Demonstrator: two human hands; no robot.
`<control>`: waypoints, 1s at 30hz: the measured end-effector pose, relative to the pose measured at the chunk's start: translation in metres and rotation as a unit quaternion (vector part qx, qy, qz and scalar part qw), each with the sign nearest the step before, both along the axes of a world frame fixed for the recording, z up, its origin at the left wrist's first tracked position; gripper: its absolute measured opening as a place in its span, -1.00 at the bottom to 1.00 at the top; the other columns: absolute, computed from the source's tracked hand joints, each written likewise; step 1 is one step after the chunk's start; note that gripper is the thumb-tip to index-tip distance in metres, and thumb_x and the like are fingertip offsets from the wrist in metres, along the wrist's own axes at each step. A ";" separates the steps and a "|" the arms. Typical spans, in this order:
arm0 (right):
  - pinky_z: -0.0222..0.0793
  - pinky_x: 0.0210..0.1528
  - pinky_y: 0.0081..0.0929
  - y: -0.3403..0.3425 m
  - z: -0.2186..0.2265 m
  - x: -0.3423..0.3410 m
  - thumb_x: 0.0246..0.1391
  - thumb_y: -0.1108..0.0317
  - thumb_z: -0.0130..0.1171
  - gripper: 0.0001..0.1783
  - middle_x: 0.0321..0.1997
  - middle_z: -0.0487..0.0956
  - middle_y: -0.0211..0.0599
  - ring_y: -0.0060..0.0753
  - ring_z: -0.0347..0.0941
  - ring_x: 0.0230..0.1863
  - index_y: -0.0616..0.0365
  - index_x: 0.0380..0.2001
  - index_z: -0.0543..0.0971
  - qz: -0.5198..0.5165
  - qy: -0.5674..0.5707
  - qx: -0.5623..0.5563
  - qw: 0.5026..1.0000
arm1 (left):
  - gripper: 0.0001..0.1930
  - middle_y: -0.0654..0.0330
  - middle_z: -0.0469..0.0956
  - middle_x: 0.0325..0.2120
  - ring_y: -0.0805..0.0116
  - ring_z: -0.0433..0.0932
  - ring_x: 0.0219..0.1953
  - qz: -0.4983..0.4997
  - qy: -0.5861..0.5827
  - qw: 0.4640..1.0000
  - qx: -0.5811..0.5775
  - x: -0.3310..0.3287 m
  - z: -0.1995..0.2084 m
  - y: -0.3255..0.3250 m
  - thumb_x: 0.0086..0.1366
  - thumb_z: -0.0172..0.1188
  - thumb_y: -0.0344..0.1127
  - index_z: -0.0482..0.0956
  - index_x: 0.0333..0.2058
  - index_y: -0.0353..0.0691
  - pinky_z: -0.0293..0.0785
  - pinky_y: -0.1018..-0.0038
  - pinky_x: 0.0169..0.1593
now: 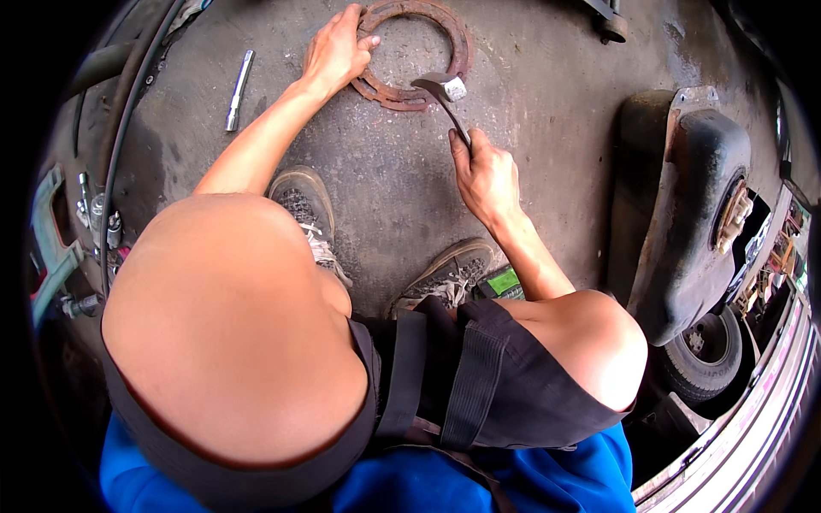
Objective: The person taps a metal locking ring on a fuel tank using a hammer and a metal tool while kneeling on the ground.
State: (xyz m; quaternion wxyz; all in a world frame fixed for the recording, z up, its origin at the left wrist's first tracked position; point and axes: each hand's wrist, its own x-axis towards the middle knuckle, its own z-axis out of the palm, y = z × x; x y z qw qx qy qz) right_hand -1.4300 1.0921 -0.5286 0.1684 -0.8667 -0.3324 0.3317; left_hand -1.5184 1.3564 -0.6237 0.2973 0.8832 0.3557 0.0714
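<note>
A rusty flat metal ring (462,51) with slots along its rim lies on the concrete floor in front of me. My left hand (335,53) grips its left edge, the thumb reaching over the inner side. In my right hand (487,175) is the thin dark handle of a hammer (440,84). One end of the hammer head is curved and dark, the other a pale, blocky face. The head is over the ring's near right edge; whether it touches the metal I cannot tell.
A chrome tube-shaped socket tool (240,91) lies left of my forearm. To the right stands a dark, dented metal tank (697,188), with a tyre (705,355) behind it. A green-topped box (503,282) sits by my right shoe. Black hoses (128,111) run along the left.
</note>
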 end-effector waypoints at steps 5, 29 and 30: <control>0.38 -0.36 0.07 -0.007 -0.014 0.005 0.35 0.04 0.04 -0.57 -0.56 0.54 0.19 0.38 0.51 -0.40 0.24 -0.36 0.46 -0.044 -0.015 -0.016 0.999 | -0.51 -0.13 0.55 0.02 -0.12 0.52 0.09 -0.004 0.007 1.000 -0.005 0.001 0.007 -0.001 0.28 0.29 -0.19 0.41 0.11 -0.28 0.44 0.09 0.14; 0.39 -0.35 0.00 -0.026 -0.025 0.000 0.35 0.02 0.06 -0.55 -0.57 0.52 0.21 0.37 0.48 -0.45 0.27 -0.34 0.46 -0.079 -0.021 0.010 0.997 | -0.51 -0.18 0.55 0.00 -0.19 0.52 0.07 -0.003 0.029 1.000 -0.012 0.002 0.013 -0.006 0.27 0.29 -0.22 0.40 0.11 -0.27 0.45 0.07 0.10; 0.38 -0.39 -0.08 -0.028 -0.031 0.004 0.34 0.02 0.08 -0.53 -0.60 0.50 0.16 0.25 0.47 -0.53 0.30 -0.37 0.47 -0.111 -0.047 -0.003 0.993 | -0.51 -0.18 0.54 0.00 -0.20 0.52 0.07 -0.001 0.033 0.999 -0.020 0.006 0.018 -0.009 0.27 0.29 -0.23 0.40 0.11 -0.27 0.45 0.07 0.10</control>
